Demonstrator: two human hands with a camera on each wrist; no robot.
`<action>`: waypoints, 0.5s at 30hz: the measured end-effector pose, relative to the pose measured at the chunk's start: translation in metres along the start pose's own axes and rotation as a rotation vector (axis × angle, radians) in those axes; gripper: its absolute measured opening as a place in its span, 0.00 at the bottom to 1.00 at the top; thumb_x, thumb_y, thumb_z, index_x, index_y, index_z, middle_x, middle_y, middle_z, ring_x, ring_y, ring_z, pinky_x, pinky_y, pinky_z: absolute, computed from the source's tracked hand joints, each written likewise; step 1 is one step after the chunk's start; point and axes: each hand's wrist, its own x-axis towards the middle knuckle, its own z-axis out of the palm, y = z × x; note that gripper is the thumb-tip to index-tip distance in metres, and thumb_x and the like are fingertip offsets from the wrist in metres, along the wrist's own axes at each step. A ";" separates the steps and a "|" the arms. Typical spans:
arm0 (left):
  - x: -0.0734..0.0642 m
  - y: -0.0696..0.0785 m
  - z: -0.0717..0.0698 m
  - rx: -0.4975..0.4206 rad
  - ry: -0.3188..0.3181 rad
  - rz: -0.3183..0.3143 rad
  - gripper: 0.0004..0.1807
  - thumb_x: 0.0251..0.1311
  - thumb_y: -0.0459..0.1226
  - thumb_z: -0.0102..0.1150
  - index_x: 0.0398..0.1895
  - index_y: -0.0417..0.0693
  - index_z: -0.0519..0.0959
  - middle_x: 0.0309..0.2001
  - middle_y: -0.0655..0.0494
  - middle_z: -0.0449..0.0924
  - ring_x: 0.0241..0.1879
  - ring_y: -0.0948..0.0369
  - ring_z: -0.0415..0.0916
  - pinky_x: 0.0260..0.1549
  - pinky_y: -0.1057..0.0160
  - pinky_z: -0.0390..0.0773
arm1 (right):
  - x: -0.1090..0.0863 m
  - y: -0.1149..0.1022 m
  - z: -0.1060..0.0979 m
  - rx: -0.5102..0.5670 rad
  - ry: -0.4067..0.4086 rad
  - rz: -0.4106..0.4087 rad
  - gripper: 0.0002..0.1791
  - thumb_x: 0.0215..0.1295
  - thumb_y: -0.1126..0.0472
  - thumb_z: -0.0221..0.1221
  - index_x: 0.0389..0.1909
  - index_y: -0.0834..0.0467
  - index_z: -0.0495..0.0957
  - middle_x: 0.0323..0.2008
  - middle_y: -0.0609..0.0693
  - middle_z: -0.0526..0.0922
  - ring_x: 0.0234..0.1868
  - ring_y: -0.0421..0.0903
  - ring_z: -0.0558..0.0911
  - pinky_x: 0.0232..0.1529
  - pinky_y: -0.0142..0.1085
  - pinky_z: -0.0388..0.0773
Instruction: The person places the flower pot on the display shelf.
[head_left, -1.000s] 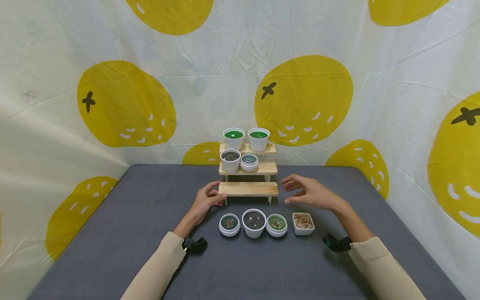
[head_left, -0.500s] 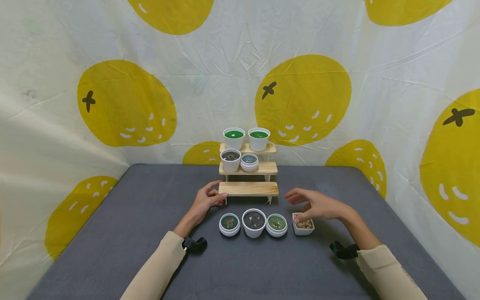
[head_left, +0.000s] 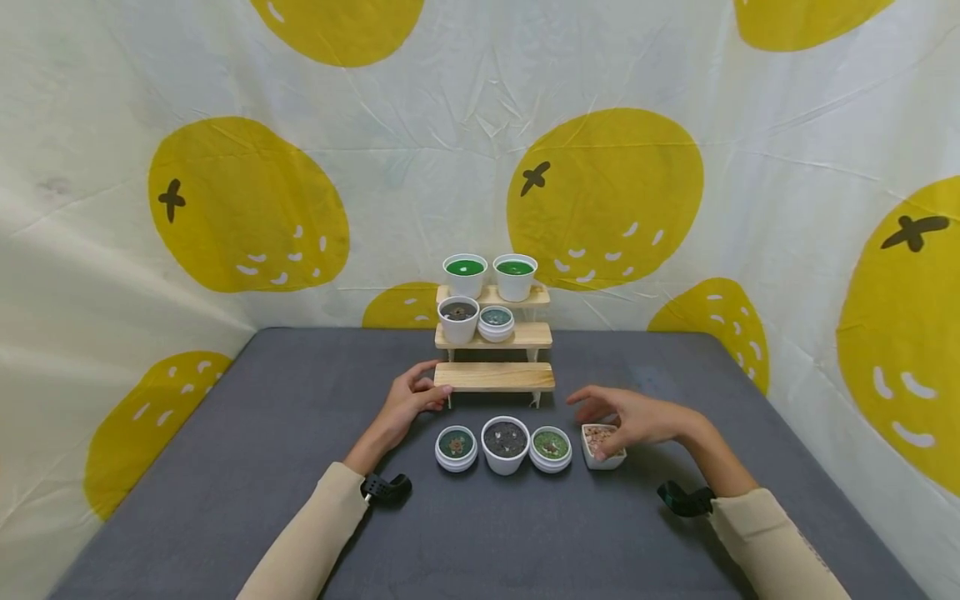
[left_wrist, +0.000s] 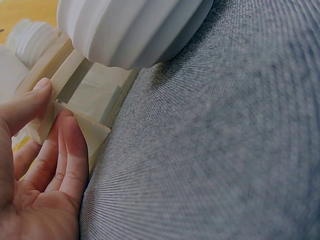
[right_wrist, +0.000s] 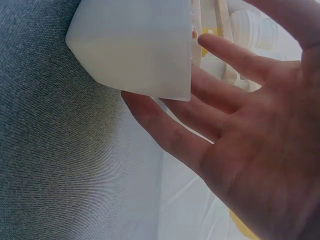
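My left hand [head_left: 407,407] grips the left end of the lowest step of a wooden tiered stand [head_left: 495,377], thumb over the board and fingers about its leg in the left wrist view. My right hand [head_left: 633,417] reaches over a small square white pot [head_left: 602,461] with a pinkish-brown speckled filling. Its fingers are spread and loosely bent along the far side of the pot in the right wrist view. To the left of that pot stand a round green-topped pot [head_left: 551,450], a taller grey-topped pot [head_left: 506,446] and a round dark-green-topped pot [head_left: 456,449].
The stand's top step bears two green-filled white cups [head_left: 465,279] [head_left: 514,280]. On the middle step are a brown-grey-topped cup [head_left: 458,321] and a small ribbed pot [head_left: 496,325]. A grey cloth [head_left: 300,417] covers the table, and a white curtain with yellow fruit [head_left: 420,192] hangs behind.
My right hand has come down from beside the stand's lowest step to the square pot. My left hand stays at the stand, and the pots stand where they were.
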 end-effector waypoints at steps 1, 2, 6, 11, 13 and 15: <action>0.000 0.000 0.000 -0.001 0.004 0.000 0.38 0.63 0.35 0.71 0.75 0.46 0.66 0.32 0.58 0.84 0.35 0.63 0.82 0.37 0.66 0.85 | 0.000 0.001 0.000 -0.004 -0.006 0.001 0.47 0.57 0.58 0.75 0.73 0.65 0.62 0.62 0.67 0.79 0.63 0.65 0.78 0.60 0.62 0.75; 0.000 0.000 -0.001 -0.001 0.007 0.000 0.37 0.63 0.35 0.71 0.75 0.46 0.67 0.31 0.58 0.84 0.35 0.62 0.82 0.36 0.66 0.85 | 0.001 0.001 0.001 -0.010 -0.012 0.000 0.47 0.57 0.58 0.76 0.73 0.65 0.63 0.61 0.66 0.80 0.63 0.64 0.78 0.59 0.59 0.76; 0.000 0.001 -0.001 0.000 0.004 -0.002 0.37 0.63 0.35 0.71 0.75 0.47 0.67 0.32 0.58 0.84 0.36 0.63 0.82 0.36 0.66 0.85 | 0.002 0.005 0.002 -0.032 -0.037 -0.004 0.45 0.56 0.58 0.76 0.71 0.65 0.65 0.61 0.65 0.81 0.64 0.64 0.78 0.60 0.49 0.76; 0.001 0.001 0.001 0.003 -0.007 -0.001 0.38 0.63 0.35 0.71 0.76 0.45 0.66 0.32 0.59 0.84 0.36 0.63 0.82 0.36 0.66 0.85 | 0.000 0.005 0.001 -0.035 -0.062 0.015 0.42 0.56 0.59 0.75 0.70 0.64 0.68 0.62 0.65 0.80 0.65 0.64 0.77 0.59 0.49 0.76; 0.001 0.001 0.001 0.001 -0.004 0.000 0.38 0.63 0.35 0.71 0.76 0.46 0.66 0.32 0.59 0.84 0.36 0.63 0.82 0.36 0.66 0.85 | 0.000 0.005 0.001 -0.030 -0.067 0.020 0.41 0.57 0.59 0.75 0.69 0.63 0.68 0.62 0.64 0.80 0.65 0.64 0.77 0.58 0.47 0.76; 0.001 0.000 0.000 -0.001 0.004 -0.004 0.38 0.63 0.35 0.71 0.75 0.47 0.67 0.32 0.58 0.84 0.36 0.63 0.83 0.36 0.66 0.85 | 0.000 0.004 0.001 -0.027 -0.066 0.015 0.40 0.57 0.60 0.74 0.69 0.63 0.69 0.62 0.64 0.80 0.65 0.63 0.77 0.55 0.43 0.77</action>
